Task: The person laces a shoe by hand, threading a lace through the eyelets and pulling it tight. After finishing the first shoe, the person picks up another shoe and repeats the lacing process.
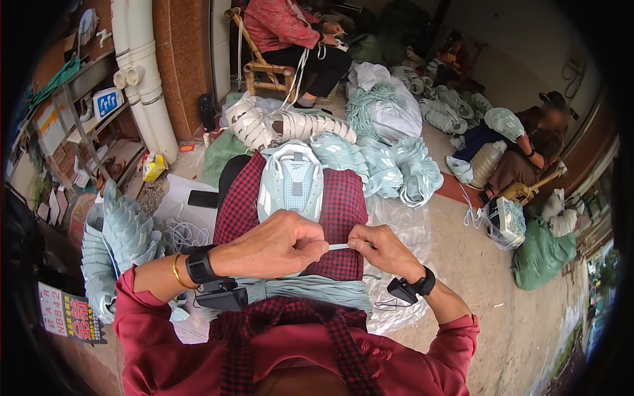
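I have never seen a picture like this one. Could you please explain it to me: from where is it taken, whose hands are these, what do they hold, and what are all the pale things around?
The picture comes from a wide camera worn on a person's head, looking down, so edges bend. No machine is here, only two bare hands. The left hand and the right hand pinch a thin pale lace between them. Just beyond them, a pale blue shoe upper lies on the red checked apron over the person's lap. More laces lie across the lap. Piles of the same pale uppers cover the floor. Two other people sit farther away, working.
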`<action>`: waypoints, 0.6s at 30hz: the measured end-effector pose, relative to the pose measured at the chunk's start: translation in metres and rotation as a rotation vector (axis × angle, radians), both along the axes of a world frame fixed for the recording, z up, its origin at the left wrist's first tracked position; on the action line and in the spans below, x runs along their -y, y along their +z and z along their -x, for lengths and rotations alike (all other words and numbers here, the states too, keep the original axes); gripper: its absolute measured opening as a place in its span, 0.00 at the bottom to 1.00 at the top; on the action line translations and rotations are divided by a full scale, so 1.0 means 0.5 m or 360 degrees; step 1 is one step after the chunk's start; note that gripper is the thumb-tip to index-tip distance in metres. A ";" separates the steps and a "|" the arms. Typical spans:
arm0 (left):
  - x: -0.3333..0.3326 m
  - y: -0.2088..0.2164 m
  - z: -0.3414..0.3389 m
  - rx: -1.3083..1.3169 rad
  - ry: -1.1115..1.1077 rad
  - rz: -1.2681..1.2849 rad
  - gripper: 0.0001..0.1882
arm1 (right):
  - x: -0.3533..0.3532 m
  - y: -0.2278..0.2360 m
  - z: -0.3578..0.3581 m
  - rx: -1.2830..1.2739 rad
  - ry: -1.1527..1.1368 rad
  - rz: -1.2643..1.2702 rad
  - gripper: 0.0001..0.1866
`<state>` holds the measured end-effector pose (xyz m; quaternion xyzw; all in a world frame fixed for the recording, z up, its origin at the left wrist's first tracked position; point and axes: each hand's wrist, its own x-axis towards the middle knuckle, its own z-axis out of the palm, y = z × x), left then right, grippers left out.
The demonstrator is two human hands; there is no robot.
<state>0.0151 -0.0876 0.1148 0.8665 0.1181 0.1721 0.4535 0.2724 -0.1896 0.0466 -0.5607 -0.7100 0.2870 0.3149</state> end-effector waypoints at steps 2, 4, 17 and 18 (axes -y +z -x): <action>0.000 -0.022 -0.009 0.0014 -0.0011 -0.0048 0.13 | -0.012 -0.003 -0.001 0.0512 0.0030 -0.0275 0.07; 0.000 -0.042 -0.013 0.0023 -0.0078 -0.0078 0.11 | -0.018 0.014 0.010 0.0562 0.0024 -0.0072 0.06; -0.007 -0.050 0.004 0.0145 0.0293 -0.0384 0.09 | -0.055 0.054 0.094 -0.0819 0.0173 0.0326 0.04; -0.010 -0.064 0.011 0.0125 0.0309 -0.0378 0.09 | -0.064 0.044 0.093 -0.0890 0.0201 0.0362 0.03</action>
